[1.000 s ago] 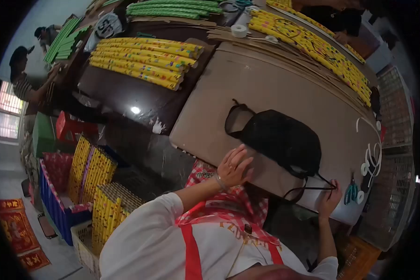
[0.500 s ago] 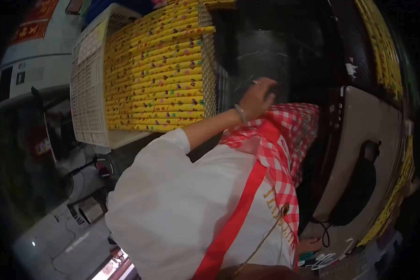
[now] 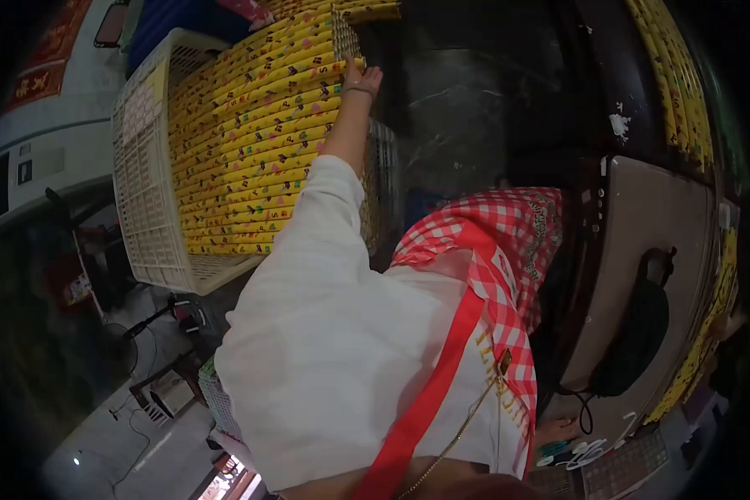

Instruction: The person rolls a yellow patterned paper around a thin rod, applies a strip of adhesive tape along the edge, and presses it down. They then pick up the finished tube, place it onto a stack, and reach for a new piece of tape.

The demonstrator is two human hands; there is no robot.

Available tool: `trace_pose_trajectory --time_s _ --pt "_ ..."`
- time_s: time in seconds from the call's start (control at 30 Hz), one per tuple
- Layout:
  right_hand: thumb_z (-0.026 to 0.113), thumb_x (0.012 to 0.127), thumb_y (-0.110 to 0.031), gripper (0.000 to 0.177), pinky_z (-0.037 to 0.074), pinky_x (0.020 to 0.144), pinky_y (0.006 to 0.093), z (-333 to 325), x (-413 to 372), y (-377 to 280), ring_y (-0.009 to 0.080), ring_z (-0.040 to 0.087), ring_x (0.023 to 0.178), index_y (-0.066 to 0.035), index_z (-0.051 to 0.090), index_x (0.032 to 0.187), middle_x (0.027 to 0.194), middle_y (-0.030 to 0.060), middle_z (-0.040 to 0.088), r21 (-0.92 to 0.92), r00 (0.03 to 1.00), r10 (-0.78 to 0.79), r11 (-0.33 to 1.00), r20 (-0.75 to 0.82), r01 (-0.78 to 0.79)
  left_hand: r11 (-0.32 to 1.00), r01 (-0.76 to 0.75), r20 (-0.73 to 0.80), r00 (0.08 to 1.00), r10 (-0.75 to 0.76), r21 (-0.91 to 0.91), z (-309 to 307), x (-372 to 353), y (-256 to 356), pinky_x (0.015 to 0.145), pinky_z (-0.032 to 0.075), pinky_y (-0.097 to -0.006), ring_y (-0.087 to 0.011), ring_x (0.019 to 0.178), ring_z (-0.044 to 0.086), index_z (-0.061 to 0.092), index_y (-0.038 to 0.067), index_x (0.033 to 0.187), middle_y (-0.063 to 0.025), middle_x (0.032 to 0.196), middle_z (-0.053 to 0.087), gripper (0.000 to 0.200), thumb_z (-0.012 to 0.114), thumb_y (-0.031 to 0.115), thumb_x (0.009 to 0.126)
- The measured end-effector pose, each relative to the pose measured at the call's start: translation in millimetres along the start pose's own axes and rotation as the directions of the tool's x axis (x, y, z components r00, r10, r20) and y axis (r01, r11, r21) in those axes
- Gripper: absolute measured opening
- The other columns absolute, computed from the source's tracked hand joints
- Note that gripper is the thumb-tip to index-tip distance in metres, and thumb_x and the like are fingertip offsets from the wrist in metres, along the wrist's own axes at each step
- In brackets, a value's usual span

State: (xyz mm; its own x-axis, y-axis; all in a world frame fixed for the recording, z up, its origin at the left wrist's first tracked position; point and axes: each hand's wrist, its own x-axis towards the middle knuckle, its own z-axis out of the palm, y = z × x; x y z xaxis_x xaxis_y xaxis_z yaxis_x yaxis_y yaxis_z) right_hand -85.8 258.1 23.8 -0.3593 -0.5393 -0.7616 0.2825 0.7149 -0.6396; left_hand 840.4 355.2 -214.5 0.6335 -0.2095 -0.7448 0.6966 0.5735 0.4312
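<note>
Tubes [image 3: 258, 158], bright yellow with small multicolored prints, lie in rows.

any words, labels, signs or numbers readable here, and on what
Yellow tubes: "S" in places, it seems; other print too small
Shirt: gold letters, partly covered, too blurred
Apron: dark print, too blurred
Red sign: gold characters, too blurred
No number can be read

A: lol anyone else clocking the red banners [image 3: 37, 83] with gold lettering on the pale floor [image 3: 87, 83], far left? Phone-looking slab [image 3: 111, 25] near them too.

B: yep, plus a ragged white scrap [image 3: 619, 125] on the dark tabletop [image 3: 637, 75], far right. Near left there's some dark stand [image 3: 150, 318], too murky to name.
</note>
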Motion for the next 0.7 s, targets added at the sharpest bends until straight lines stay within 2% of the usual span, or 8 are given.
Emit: trace_pose_trajectory --time_s 0.1,0.13,0.17,0.3,0.43,0.5,0.53,0.7 --pt "0.037 0.094 -0.021 0.037 0.040 0.087 0.0438 1.4 2.3 23.2 0.0377 0.049 0.103 0.005 0.049 0.117 0.115 0.0241 0.050 0.011 0.991 -0.111 0.994 -0.069 0.112 0.947 -0.160 -0.358 0.932 0.052 -0.280 48.6 -25.5 -1.8 0.093 0.040 -0.0330 -0.0223 0.102 0.052 0.033 0.011 0.132 -0.0101 0.112 0.047 0.083 0.066 0.055 0.071" --pt "0.039 0.094 -0.021 0.037 0.040 0.087 0.0440 -4.5 19.0 51.7 0.0372 0.049 0.103 0.005 0.047 0.118 0.116 0.0235 0.050 -0.658 0.728 -0.685 0.545 0.007 0.520 0.946 -0.157 -0.353 0.934 0.050 -0.283 48.4 -20.2 -6.5 0.093 0.040 -0.0330 -0.0223 0.102 0.052 0.033 0.011 0.132 -0.0101 0.112 0.047 0.083 0.066 0.055 0.071" --pt "0.040 0.093 -0.021 0.037 0.040 0.086 0.0443 -10.8 35.0 65.4 0.0368 0.049 0.103 0.004 0.046 0.120 0.117 0.0229 0.049 -0.862 0.301 -0.839 -0.325 0.453 0.390 0.974 -0.177 -0.324 0.938 0.123 -0.142 39.5 -11.8 -11.5 0.091 0.041 -0.0327 -0.0208 0.100 0.053 0.036 0.012 0.129 -0.0083 0.110 0.049 0.078 0.066 0.054 0.071" --pt "0.042 0.094 -0.026 0.039 0.043 0.082 0.0439 14.1 13.3 52.9 0.0345 0.051 0.099 0.001 0.047 0.121 0.115 0.0216 0.051 -0.923 0.296 -0.886 -0.289 0.358 0.252 0.990 -0.056 -0.011 0.998 0.055 -0.127 0.9 -22.5 -48.0 0.082 0.039 -0.0381 -0.0200 0.091 0.056 0.052 0.014 0.101 -0.0026 0.095 0.059 0.033 0.063 0.038 0.081" --pt "0.044 0.092 -0.025 0.035 0.047 0.069 0.0438 30.6 -24.4 -35.9 0.0319 0.059 0.080 0.002 0.057 0.110 0.096 0.0206 0.059 -0.993 -0.094 -0.991 0.092 -0.100 0.080 0.940 0.311 0.256 0.928 -0.269 -0.140 8.8 -154.8 -143.4 0.083 0.039 -0.0377 -0.0190 0.099 0.055 0.059 0.013 0.097 0.0014 0.097 0.060 0.024 0.066 0.029 0.080" --pt "0.043 0.093 -0.030 0.038 0.048 0.071 0.0423 67.3 -37.7 -86.4 0.0311 0.060 0.081 0.002 0.059 0.106 0.094 0.0192 0.060 -0.980 -0.309 -0.949 -0.122 0.069 0.156 0.907 0.419 0.295 0.873 -0.389 -0.044 25.8 -211.4 -193.1 0.084 0.039 -0.0379 -0.0191 0.101 0.052 0.060 0.016 0.099 0.0008 0.101 0.060 0.026 0.067 0.030 0.078" --pt "0.041 0.094 -0.035 0.043 0.049 0.074 0.0401 101.6 -57.2 -115.1 0.0298 0.060 0.084 0.000 0.058 0.109 0.098 0.0165 0.061 -0.990 -0.019 -0.998 -0.068 0.066 0.126 0.850 0.526 0.337 0.804 -0.489 -0.021 26.5 -223.6 -219.9 0.084 0.039 -0.0371 -0.0192 0.101 0.052 0.060 0.017 0.100 0.0006 0.100 0.059 0.027 0.068 0.029 0.077" --pt "0.047 0.092 -0.015 0.028 0.044 0.087 0.0360 321.4 -133.0 -84.6 0.0264 0.052 0.105 -0.004 0.052 0.118 0.114 0.0122 0.053 -0.281 -0.178 -0.654 -0.533 0.736 0.798 0.694 0.718 0.467 0.597 -0.652 0.051 36.7 -276.5 -278.0 0.076 0.042 -0.0335 -0.0177 0.098 0.052 0.059 0.023 0.106 0.0006 0.097 0.057 0.027 0.066 0.023 0.080"
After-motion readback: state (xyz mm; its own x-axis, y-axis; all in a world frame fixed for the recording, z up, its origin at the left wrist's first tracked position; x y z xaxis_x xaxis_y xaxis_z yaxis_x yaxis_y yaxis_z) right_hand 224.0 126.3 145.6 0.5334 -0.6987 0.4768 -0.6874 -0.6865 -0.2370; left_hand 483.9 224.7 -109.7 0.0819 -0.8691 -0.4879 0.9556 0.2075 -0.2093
